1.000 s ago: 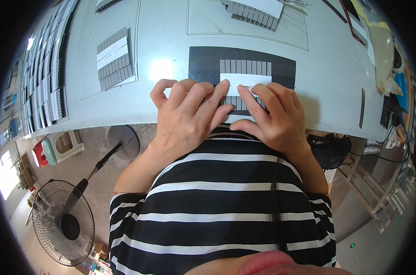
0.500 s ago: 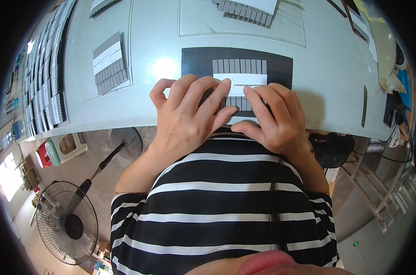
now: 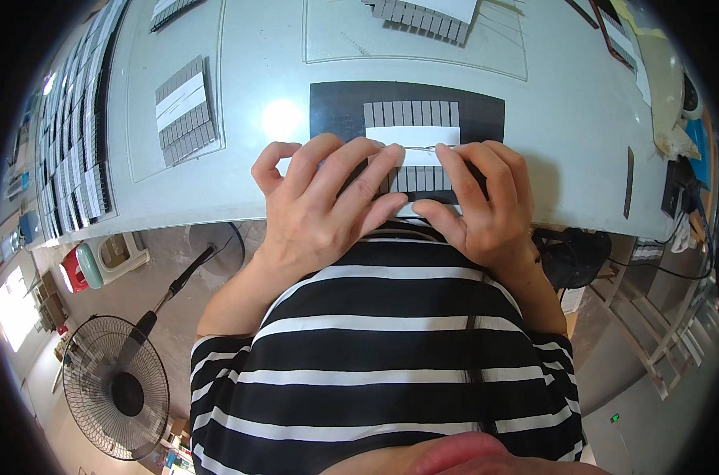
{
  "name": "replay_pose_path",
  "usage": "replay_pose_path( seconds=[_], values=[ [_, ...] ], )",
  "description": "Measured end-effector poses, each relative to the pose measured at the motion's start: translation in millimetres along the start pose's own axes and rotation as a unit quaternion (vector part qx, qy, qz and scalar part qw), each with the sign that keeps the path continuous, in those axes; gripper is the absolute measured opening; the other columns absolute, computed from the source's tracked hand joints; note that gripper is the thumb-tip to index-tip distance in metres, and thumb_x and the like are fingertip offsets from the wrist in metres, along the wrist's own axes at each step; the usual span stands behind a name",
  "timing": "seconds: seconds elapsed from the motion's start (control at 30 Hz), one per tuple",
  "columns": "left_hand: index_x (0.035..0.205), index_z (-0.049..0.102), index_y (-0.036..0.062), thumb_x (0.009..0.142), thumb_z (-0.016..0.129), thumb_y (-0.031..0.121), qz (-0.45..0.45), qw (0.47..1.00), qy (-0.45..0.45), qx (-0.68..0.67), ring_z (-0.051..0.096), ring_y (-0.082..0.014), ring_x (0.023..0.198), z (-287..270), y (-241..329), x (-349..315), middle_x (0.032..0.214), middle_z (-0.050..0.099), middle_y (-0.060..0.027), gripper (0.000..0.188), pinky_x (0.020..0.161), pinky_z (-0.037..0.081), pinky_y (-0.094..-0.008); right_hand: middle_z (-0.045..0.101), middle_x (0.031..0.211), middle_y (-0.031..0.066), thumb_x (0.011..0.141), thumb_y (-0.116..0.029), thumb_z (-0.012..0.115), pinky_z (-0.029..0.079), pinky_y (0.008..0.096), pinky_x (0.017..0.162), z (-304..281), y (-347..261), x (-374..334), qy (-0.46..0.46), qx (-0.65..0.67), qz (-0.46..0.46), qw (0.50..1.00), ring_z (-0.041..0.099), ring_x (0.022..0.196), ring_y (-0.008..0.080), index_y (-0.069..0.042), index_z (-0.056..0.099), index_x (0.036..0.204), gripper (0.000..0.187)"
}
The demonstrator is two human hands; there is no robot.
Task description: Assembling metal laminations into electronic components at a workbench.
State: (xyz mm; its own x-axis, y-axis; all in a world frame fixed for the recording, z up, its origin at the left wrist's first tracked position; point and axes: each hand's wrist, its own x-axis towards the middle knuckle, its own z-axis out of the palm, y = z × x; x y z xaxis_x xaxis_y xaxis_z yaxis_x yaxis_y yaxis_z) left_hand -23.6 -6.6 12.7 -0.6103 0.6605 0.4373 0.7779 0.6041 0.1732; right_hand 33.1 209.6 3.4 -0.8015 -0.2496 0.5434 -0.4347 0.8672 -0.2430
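Grey slats [image 3: 407,113], crossed by a white band [image 3: 412,136], lie on a dark mat [image 3: 482,123] at the near side of the table [image 3: 581,142]. The person's left hand [image 3: 316,202] and right hand [image 3: 490,202] are loosely curled, thumbs parted from index fingers — the index fingertips at the left and right of a thin strand [image 3: 419,148] on the band.

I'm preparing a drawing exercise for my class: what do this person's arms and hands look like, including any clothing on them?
The left hand and right hand are bare, with no gloves, rings or watch visible. The forearms are uncovered too. The short sleeves are black with white stripes.
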Motion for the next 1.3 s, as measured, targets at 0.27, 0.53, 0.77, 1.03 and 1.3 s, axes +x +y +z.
replay_pose_path(
  seconds=[0.27, 0.53, 0.77, 1.03, 1.3],
  values=[
    [0.123, 0.07, 0.0189, 0.084, 0.072, 0.043, -0.005, 0.999, -0.048, 0.007, 0.052, -0.0179, 0.108, -1.8, 2.3, 2.7, 0.119, 0.063, 0.0035, 0.046, 0.096, 0.028, -0.0391, 0.059, 0.104, 0.0087, 0.074, -0.046, 0.08, 0.049, 0.0351, 0.077, 1.9, -0.9, 1.3, -0.025, -0.022, -0.011, 0.999, 0.059, 0.096, 0.0261, -0.001, 0.067, 0.109, 0.058],
    [0.12, 0.066, 0.0109, 0.087, 0.069, 0.043, 0.0, 0.999, -0.028, -0.015, 0.054, -0.016, 0.106, 1.3, 0.6, 4.9, 0.113, 0.061, 0.0021, 0.046, 0.096, 0.027, -0.0402, 0.059, 0.107, 0.0094, 0.074, -0.048, 0.079, 0.047, 0.0357, 0.079, 1.7, -2.4, 3.8, -0.042, -0.021, 0.004, 0.999, 0.057, 0.1, 0.0262, 0.0, 0.067, 0.11, 0.061],
    [0.13, 0.064, 0.0174, 0.085, 0.071, 0.043, -0.016, 0.997, -0.071, -0.024, 0.053, -0.021, 0.109, -0.5, 0.3, 5.0, 0.121, 0.059, 0.0, 0.053, 0.096, 0.029, -0.0414, 0.057, 0.113, 0.0092, 0.074, -0.048, 0.079, 0.045, 0.0361, 0.082, 2.1, -2.3, 5.9, -0.051, -0.01, 0.004, 0.999, 0.055, 0.104, 0.0264, -0.001, 0.065, 0.113, 0.062],
    [0.13, 0.064, 0.0176, 0.085, 0.072, 0.041, -0.022, 0.996, -0.068, -0.046, 0.052, -0.0218, 0.109, -1.1, -0.3, 5.5, 0.121, 0.059, -0.0001, 0.051, 0.097, 0.029, -0.0415, 0.058, 0.114, 0.0081, 0.074, -0.045, 0.079, 0.045, 0.0363, 0.085, -0.7, -4.3, 6.9, -0.073, -0.007, 0.003, 0.997, 0.055, 0.108, 0.0253, -0.003, 0.066, 0.115, 0.06],
    [0.128, 0.065, 0.017, 0.084, 0.073, 0.039, -0.027, 0.995, -0.077, -0.054, 0.051, -0.023, 0.11, -2.6, -0.5, 8.8, 0.121, 0.059, -0.0006, 0.049, 0.097, 0.03, -0.0416, 0.058, 0.115, 0.0077, 0.073, -0.042, 0.079, 0.045, 0.0363, 0.085, -1.0, -3.9, 8.3, -0.075, -0.007, -0.009, 0.997, 0.055, 0.108, 0.0251, -0.006, 0.067, 0.114, 0.055]
  ],
)
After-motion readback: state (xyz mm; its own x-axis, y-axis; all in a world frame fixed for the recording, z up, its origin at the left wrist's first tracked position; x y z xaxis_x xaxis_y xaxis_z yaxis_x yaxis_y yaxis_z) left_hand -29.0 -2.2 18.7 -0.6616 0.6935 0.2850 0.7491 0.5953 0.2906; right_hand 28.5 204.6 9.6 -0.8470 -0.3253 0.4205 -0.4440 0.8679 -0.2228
